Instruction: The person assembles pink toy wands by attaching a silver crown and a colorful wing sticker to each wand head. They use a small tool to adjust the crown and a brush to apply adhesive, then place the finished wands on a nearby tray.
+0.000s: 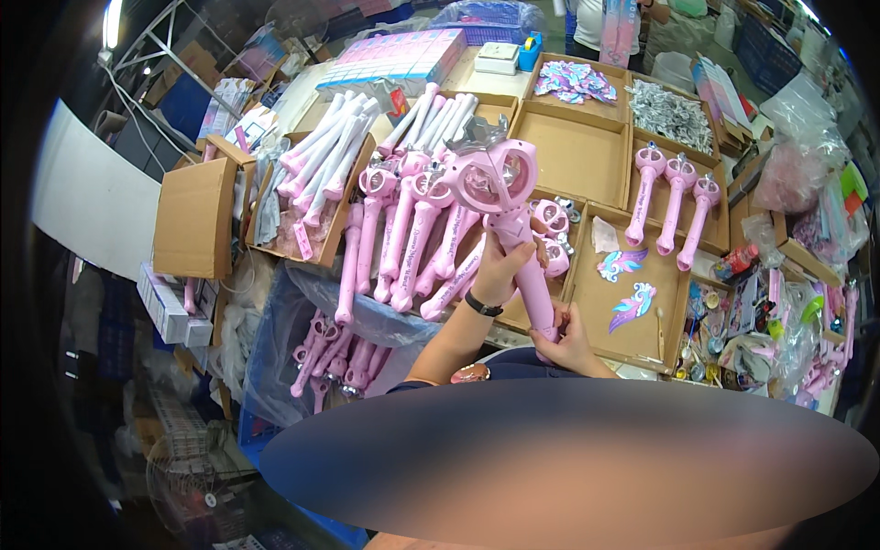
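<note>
A pink toy wand point(524, 266) with a round, clear-windowed head and a silver crown-like top is held up in front of me, tilted with its head up and to the left. My left hand point(504, 273), with a black band at the wrist, is closed round the upper handle. Lower down, my right hand point(566, 344) grips the handle's bottom end between thumb and fingers. Beneath and left of it lie several similar pink wands point(394, 238). Two winged pink-and-blue pieces point(632, 307) rest in a cardboard tray point(596, 341) beside my right hand, near a thin brush point(660, 335).
Three wands point(678, 188) stand in a tray at right. Behind are trays of winged pieces point(575, 82) and silver parts point(671, 116). White-and-pink handles point(330, 151) fill a box at left. A lined blue crate point(266, 357) holds wands below. Another person point(587, 27) stands across the table.
</note>
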Action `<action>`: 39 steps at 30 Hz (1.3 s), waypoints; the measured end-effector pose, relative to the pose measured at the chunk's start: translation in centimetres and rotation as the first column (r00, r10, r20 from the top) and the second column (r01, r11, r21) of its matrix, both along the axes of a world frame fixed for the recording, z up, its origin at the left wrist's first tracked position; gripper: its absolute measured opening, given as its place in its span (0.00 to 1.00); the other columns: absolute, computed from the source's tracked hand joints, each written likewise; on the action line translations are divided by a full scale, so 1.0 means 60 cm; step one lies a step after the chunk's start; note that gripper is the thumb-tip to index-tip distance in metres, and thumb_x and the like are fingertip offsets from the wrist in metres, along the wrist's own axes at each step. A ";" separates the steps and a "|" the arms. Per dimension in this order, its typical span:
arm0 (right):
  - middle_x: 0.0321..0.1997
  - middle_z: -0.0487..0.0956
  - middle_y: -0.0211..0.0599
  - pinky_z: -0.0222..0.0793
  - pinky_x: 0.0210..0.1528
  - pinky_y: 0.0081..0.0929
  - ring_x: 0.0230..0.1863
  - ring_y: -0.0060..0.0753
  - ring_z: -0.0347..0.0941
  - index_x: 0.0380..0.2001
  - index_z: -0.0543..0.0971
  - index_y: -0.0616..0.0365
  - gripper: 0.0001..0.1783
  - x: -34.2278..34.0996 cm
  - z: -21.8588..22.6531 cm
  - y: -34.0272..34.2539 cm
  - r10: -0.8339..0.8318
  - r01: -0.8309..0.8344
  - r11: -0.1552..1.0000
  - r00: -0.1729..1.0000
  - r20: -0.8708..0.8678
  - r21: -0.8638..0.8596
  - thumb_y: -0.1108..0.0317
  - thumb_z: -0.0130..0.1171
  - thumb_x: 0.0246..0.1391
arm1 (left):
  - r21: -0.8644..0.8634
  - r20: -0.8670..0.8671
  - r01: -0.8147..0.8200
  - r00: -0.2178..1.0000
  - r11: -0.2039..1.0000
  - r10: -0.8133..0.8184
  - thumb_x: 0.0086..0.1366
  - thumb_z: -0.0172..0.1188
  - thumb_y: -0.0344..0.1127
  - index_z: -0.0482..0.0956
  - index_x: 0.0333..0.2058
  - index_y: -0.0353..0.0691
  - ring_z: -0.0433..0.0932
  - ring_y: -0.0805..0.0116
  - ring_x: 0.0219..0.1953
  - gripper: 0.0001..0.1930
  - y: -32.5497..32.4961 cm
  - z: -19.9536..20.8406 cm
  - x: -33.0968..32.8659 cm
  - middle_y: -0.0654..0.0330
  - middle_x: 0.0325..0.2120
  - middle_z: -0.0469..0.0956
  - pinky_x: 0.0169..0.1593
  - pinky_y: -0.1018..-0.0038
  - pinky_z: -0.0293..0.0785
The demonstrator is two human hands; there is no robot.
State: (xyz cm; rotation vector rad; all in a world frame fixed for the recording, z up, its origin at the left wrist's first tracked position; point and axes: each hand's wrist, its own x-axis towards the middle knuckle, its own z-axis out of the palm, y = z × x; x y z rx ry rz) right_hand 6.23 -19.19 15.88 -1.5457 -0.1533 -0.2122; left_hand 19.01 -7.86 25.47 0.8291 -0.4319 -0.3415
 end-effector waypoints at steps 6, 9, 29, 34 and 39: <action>0.47 0.68 0.43 0.66 0.34 0.19 0.37 0.20 0.67 0.31 0.57 0.55 0.25 0.002 -0.004 0.003 -0.008 0.007 1.000 0.999 0.039 0.018 0.76 0.66 0.42 | -0.044 -0.036 0.037 0.999 0.998 -0.039 0.54 0.58 0.28 0.63 0.45 0.33 0.73 0.66 0.29 0.21 0.001 0.000 -0.001 0.55 0.39 0.70 0.32 0.70 0.71; 0.48 0.68 0.43 0.66 0.37 0.21 0.39 0.21 0.67 0.32 0.57 0.56 0.24 -0.002 -0.005 -0.001 0.006 -0.007 1.000 1.000 0.015 0.016 0.74 0.66 0.43 | -0.063 -0.037 0.046 0.998 0.997 -0.048 0.53 0.58 0.27 0.63 0.45 0.33 0.73 0.66 0.29 0.21 0.000 0.000 -0.001 0.55 0.38 0.70 0.32 0.70 0.71; 0.56 0.66 0.51 0.64 0.56 0.30 0.57 0.36 0.66 0.37 0.60 0.61 0.14 0.113 0.135 -0.004 -0.148 0.240 0.772 0.968 -0.202 0.588 0.72 0.55 0.55 | 0.128 -0.040 0.098 0.995 0.987 -0.093 0.48 0.59 0.26 0.63 0.46 0.33 0.74 0.69 0.26 0.24 0.038 -0.001 0.016 0.56 0.31 0.71 0.30 0.77 0.71; 0.60 0.63 0.56 0.44 0.64 0.45 0.66 0.56 0.50 0.33 0.60 0.59 0.14 0.115 0.157 -0.002 -0.323 0.416 0.907 0.787 0.526 -0.065 0.75 0.56 0.50 | 0.255 0.020 0.033 0.999 0.966 -0.039 0.54 0.54 0.19 0.52 0.57 0.41 0.71 0.71 0.41 0.33 0.030 -0.031 0.016 0.59 0.43 0.67 0.42 0.74 0.72; 0.56 0.69 0.56 0.32 0.65 0.51 0.68 0.51 0.48 0.30 0.63 0.54 0.13 0.133 0.205 -0.004 -0.050 0.447 0.765 0.759 0.649 -0.463 0.72 0.58 0.47 | 0.204 -0.029 0.104 0.995 0.973 -0.100 0.54 0.58 0.22 0.48 0.60 0.40 0.66 0.65 0.55 0.37 0.010 -0.052 0.010 0.56 0.54 0.62 0.52 0.71 0.69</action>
